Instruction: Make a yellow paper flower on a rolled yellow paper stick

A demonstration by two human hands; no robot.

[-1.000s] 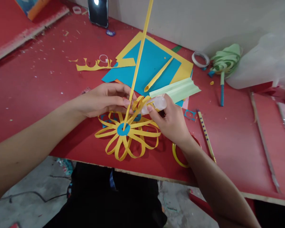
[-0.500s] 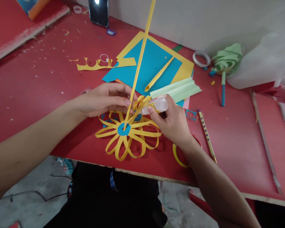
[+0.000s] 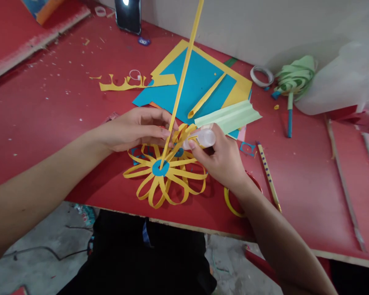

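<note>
A paper flower (image 3: 155, 195) with looped yellow petals and a blue centre disc lies near the table's front edge. One long yellow paper strip (image 3: 184, 73) rises at a slant from that disc. My left hand (image 3: 138, 127) pinches the strip a little above the flower; part of its fingertips is hidden behind it. In my right hand (image 3: 224, 155) is a translucent glue bottle (image 3: 206, 138), its tip end turned left toward an upright yellow loop. Behind the flower a second blue disc (image 3: 178, 152) with yellow loops is partly covered.
Blue paper sheets (image 3: 199, 73) and a pleated pale green paper (image 3: 229, 116) lie behind my hands. Scissors (image 3: 230, 205) sit under my right forearm, beside a pencil (image 3: 269, 176). Farther back are a tape roll (image 3: 261, 76), a green paper rose (image 3: 297, 76) and a phone (image 3: 128, 16).
The glue bottle and my right hand have shifted very slightly left and down. My left hand, the strip and the flower stay almost in place.
</note>
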